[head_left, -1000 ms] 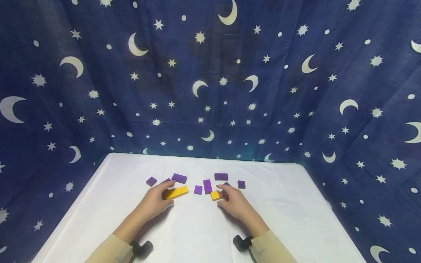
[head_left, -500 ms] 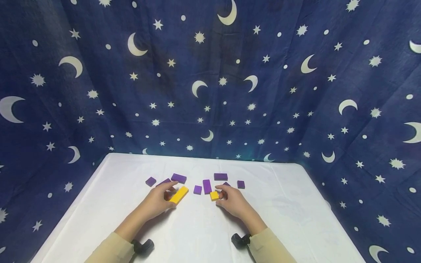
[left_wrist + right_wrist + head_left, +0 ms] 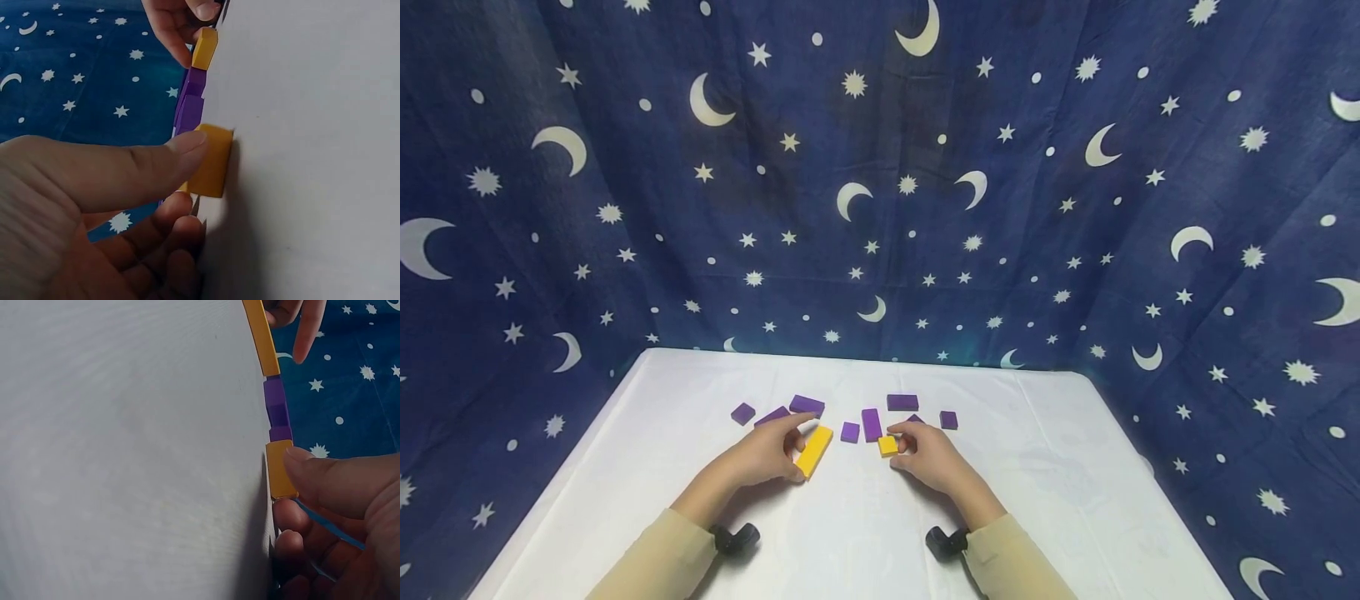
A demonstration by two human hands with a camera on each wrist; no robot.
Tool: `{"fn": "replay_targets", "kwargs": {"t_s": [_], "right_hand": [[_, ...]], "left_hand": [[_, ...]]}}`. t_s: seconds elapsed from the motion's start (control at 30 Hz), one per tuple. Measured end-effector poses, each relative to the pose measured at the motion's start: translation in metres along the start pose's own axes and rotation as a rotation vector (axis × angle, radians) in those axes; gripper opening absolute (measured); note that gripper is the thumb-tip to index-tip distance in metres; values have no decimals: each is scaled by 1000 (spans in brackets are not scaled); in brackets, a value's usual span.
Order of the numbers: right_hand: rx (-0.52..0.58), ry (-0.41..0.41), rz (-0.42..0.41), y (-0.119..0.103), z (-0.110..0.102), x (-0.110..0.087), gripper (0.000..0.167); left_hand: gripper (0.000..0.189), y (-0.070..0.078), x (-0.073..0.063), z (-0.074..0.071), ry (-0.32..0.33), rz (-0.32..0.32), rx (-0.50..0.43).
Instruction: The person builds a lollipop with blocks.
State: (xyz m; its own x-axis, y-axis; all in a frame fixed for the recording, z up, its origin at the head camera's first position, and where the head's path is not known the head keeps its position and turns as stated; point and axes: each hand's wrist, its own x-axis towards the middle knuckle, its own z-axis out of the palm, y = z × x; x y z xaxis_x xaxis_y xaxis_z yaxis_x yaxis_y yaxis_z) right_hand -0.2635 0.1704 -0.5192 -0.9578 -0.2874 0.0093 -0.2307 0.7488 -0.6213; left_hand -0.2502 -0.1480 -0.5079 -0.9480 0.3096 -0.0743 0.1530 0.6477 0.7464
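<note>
At the left, my left hand (image 3: pixel 766 454) holds a long yellow block (image 3: pixel 815 452) lying on the white table. Its thumb (image 3: pixel 187 150) presses the near end, the index finger stretches past it, and the other fingers curl beside the block. Opposite, my right hand (image 3: pixel 931 458) has a small yellow block (image 3: pixel 887 447) between thumb and fingers. In the right wrist view the thumb (image 3: pixel 300 464) lies against that block's face (image 3: pixel 281 469). A purple oblong block (image 3: pixel 871 425) and a small purple square block (image 3: pixel 850 432) lie between the hands. Some fingertips are hidden.
Farther back are more purple blocks: one square (image 3: pixel 742 414) and two oblong (image 3: pixel 807 405) ones at left, another oblong (image 3: pixel 902 402) and a square (image 3: pixel 949 420) at right. One purple block (image 3: pixel 916 418) is partly behind the right hand. A star-patterned curtain (image 3: pixel 880 250) surrounds the white table (image 3: pixel 865 533).
The long yellow block has turned from lying nearly sideways to pointing away from me. My left hand has shifted slightly right and nearer. The right hand and small yellow block look nearly still.
</note>
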Motion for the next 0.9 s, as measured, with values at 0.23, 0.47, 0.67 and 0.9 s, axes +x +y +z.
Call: {"fn": "replay_targets", "kwargs": {"t_s": [0.23,0.47,0.67,0.9], "right_hand": [[10,1,7,-1,-1,0,44],[9,9,11,0,0,0,41],[24,14,18,2,1,1,38],[42,19,20,5,1,3,33]], "left_hand": [[105,7,5,-3,-79,13,66],[103,14,9,-6,-149,0,118],[97,16,12,-6,-168,-12,142],[91,14,13,-5,-152,-23,110]]}}
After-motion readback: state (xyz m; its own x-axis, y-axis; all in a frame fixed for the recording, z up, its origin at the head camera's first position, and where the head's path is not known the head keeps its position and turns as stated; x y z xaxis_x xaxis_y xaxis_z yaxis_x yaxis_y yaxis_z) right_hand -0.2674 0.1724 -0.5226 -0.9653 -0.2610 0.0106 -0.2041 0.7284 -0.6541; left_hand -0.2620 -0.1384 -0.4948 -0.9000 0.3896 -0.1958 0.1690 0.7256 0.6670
